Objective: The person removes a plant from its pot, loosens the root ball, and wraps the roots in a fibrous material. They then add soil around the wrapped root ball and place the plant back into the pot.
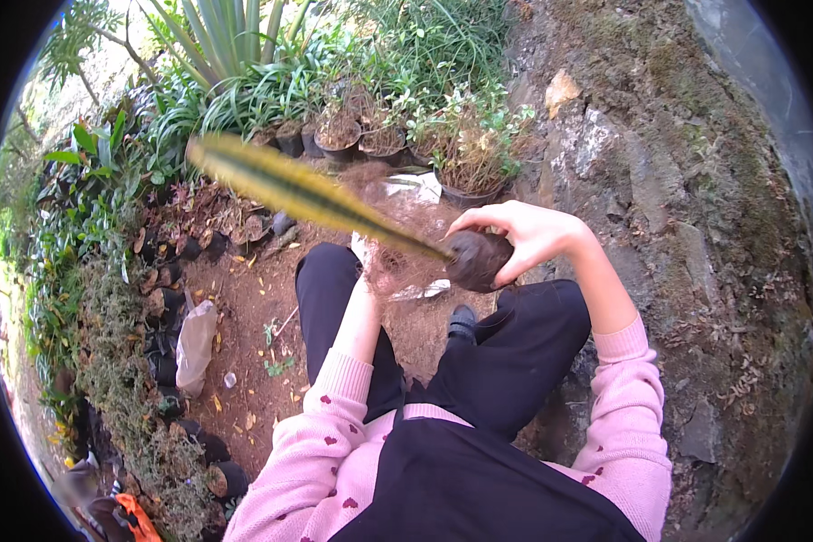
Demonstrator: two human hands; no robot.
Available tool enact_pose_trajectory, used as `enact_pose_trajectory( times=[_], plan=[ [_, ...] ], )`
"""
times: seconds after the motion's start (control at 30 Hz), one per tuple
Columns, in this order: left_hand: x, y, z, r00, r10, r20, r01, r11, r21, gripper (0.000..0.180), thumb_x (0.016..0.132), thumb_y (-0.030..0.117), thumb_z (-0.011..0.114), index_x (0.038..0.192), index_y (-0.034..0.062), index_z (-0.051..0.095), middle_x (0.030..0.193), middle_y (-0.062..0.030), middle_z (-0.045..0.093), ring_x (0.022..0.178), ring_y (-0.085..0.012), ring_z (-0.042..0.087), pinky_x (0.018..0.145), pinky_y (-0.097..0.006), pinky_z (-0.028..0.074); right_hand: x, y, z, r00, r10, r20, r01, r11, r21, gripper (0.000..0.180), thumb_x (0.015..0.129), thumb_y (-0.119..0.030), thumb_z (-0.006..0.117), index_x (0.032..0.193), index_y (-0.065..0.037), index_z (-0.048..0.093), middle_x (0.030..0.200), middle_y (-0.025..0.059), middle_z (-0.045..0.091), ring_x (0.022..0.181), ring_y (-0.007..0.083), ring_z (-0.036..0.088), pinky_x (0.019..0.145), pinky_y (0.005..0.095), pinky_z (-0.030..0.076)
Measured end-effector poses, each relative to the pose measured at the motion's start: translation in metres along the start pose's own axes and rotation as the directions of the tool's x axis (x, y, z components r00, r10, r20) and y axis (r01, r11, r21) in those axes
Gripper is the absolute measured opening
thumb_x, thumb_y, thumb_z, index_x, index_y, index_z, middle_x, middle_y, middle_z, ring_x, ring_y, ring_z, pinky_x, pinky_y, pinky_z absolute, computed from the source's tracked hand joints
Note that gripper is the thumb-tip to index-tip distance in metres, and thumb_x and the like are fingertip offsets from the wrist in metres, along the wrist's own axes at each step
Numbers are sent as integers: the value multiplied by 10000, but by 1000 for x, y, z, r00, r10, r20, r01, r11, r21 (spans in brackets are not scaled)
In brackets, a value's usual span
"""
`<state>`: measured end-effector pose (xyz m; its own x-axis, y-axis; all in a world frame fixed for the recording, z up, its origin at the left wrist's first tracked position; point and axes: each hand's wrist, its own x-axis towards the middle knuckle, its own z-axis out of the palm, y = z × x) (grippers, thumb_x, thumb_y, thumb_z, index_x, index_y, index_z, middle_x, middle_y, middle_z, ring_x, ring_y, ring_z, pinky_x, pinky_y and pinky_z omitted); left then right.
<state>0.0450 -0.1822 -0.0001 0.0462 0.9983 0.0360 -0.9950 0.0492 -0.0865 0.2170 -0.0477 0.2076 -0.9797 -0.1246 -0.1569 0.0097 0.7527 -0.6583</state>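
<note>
My right hand (537, 233) grips a dark, rounded root ball (476, 260), its fingers and thumb curled around the sides. A long snake plant leaf (307, 191), yellow-edged with a dark green centre, sticks out of the ball toward the upper left. Below and behind the leaf, my left hand (364, 255) is at a loose, wispy bundle of reddish-brown fibre (406, 262). Leaf and strands cover most of its fingers, but the bundle appears held in it. The fibre reaches close to the root ball; whether they touch is unclear.
Potted plants (339, 135) line the far side, one larger pot (468, 194) among them. A mossy rock wall (668, 226) rises on the right. On the brown soil to the left lies a pale plastic bag (196, 348). White sheet pieces (415, 187) lie beyond my knees.
</note>
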Motion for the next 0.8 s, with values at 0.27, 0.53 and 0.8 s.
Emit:
enact_pose_trajectory(
  times=[0.27, 0.53, 0.8],
  plan=[
    [-19, -64, -20, 998, -56, -23, 59, 979, 196, 561, 936, 385, 448, 1399, 95, 318, 1414, -146, 368, 1263, -317, 418, 1048, -471, 365, 33, 10, 55, 948, 144, 285, -81, 972, -220, 728, 562, -268, 732, 1228, -87, 499, 1046, 180, 605, 1004, 358, 564, 879, 422, 450],
    [-12, -73, -14, 999, -38, 37, 22, 927, 375, 563, 948, 375, 424, 1415, 94, 286, 1428, -152, 346, 1287, -300, 396, 1066, -439, 354, 17, 21, 58, 1000, -1, -3, 0, 975, -221, 711, 631, -278, 737, 1276, -120, 484, 1218, 133, 535, 1138, 313, 505, 949, 421, 402],
    [-7, -34, -1, 966, 259, 19, -209, 733, 647, 703, 922, 567, 304, 1425, 78, 265, 1444, -189, 307, 1313, -341, 349, 1081, -460, 331, -9, 11, 67, 680, -616, -398, 233, 696, -679, 479, 742, -443, 654, 1160, -219, 593, 1251, 19, 539, 1187, 190, 483, 1027, 458, 329]
  ],
)
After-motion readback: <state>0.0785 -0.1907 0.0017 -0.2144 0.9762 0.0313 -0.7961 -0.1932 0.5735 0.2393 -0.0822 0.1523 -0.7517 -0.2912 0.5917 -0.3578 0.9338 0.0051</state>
